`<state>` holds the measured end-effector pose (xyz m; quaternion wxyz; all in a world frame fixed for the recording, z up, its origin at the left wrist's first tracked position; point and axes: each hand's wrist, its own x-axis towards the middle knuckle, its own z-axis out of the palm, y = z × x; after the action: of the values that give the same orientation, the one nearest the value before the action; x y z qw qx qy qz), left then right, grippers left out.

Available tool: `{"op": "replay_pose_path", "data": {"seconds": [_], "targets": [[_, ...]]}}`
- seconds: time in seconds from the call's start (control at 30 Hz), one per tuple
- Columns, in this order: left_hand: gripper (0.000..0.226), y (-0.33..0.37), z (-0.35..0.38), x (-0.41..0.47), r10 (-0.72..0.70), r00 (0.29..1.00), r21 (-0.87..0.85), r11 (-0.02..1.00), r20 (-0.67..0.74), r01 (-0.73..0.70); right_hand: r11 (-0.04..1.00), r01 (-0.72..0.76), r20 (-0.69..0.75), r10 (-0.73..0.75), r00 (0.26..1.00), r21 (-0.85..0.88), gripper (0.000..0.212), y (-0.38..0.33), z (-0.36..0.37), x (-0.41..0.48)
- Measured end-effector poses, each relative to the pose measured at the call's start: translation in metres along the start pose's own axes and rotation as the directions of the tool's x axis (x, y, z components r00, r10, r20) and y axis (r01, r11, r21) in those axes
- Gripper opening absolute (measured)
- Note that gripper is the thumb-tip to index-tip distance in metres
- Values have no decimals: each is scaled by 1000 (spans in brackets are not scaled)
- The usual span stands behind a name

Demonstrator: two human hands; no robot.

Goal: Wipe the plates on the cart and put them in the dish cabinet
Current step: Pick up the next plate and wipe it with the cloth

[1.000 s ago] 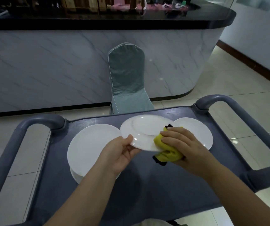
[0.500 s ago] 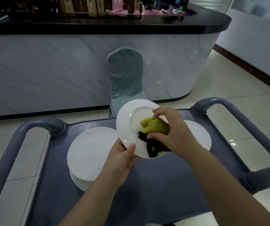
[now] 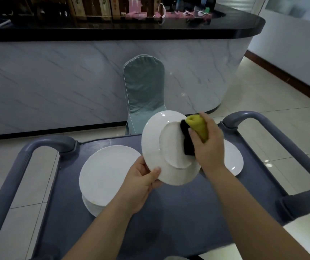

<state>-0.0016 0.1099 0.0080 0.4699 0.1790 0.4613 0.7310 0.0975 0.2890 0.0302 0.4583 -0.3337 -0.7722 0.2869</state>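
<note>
**Now a tilted plate (image 3: 161, 147) is held above the cart (image 3: 187, 212)**

Nearest, the left hand (image 3: 141, 182) pinches the plate's lower rim, thumb on the near face. Beyond it, the right hand (image 3: 208, 145) grips a yellow-and-black cloth (image 3: 197, 128) pressed against the plate's upper right. Left of the left hand sits a stack of plates (image 3: 105, 173); another plate (image 3: 232, 158) lies behind the right wrist. Farther off stands a covered chair (image 3: 144, 87).
</note>
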Motion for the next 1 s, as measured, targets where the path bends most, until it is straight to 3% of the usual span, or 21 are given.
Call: {"op": "replay_pose_path", "data": {"seconds": [0.07,0.13,0.2,0.3,0.43,0.47,0.57,0.67,0.77,0.83,0.9,1.0], "targets": [[39,-2,4,1,1,1000,-13,1000,8,-1,986,152,27,-150,988,-66,49,-22,15,-1],[39,2,2,4,25,1000,-75,997,8,-24,929,366,130,-356,925,-61,47,-39,21,-23],[37,8,-5,6,38,999,-114,993,-14,-39,880,474,223,-455,862,-36,49,-31,13,-48],[38,7,-14,4,18,999,-108,994,-34,-22,895,440,224,-416,882,-72,51,7,-11,-52],[37,-8,-3,1,-4,1000,-10,1000,-19,4,980,148,26,-146,989,-132,56,10,-3,-10],[36,-11,0,2,8,999,-5,1000,-34,-8,981,154,38,-151,988,-119,56,-1,5,-8],[36,-11,-1,3,47,998,-38,998,-31,-48,929,366,175,-353,919,-49,51,-20,19,-37],[40,-9,-10,4,22,998,-60,998,-57,-26,900,436,237,-422,875,-8,56,9,3,-67],[41,-14,-9,-1,-22,999,-10,1000,-27,22,976,205,76,-200,977,-66,51,45,-14,-53],[43,-17,-3,-3,-37,999,44,998,-1,37,995,81,-51,-85,995,-65,46,38,-9,-32],[44,-17,2,-2,-29,1000,52,998,5,29,978,194,-58,-199,978,-74,46,5,7,-26],[43,-12,-3,1,-5,1000,21,1000,11,4,892,452,135,-447,884,-5,47,-20,14,-50]]}}
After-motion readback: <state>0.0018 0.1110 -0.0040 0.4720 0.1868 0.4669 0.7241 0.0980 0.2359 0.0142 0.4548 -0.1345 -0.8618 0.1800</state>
